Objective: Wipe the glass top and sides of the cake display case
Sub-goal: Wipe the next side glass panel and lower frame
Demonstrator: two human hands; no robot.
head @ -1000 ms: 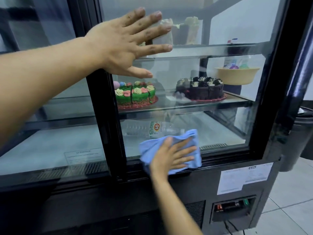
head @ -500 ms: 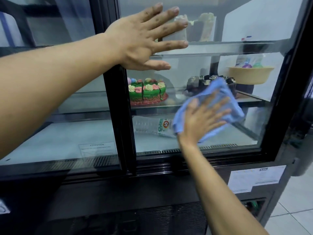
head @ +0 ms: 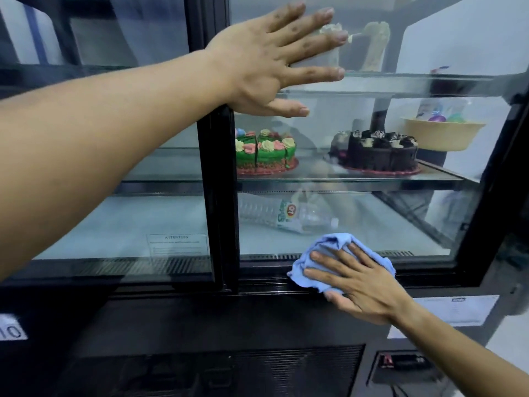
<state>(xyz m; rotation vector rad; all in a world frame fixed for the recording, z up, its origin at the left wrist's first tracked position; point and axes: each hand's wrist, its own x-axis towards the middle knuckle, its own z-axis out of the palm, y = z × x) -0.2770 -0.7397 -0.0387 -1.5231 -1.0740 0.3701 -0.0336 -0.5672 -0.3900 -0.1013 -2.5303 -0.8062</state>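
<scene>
While the left hand [head: 266,61] lies spread flat on the display case [head: 372,224] glass up top, the right hand [head: 360,285] presses a blue cloth [head: 332,247] flat-fingered against its bottom edge.

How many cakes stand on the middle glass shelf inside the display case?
2. The green cake stands at the left of the shelf, and the chocolate cake at the right. Tall pale items on the upper shelf behind the left hand are too unclear to count.

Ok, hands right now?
Left hand: open, flat against the glass door.
Right hand: open, pressing the blue cloth on the door's bottom edge.
</scene>
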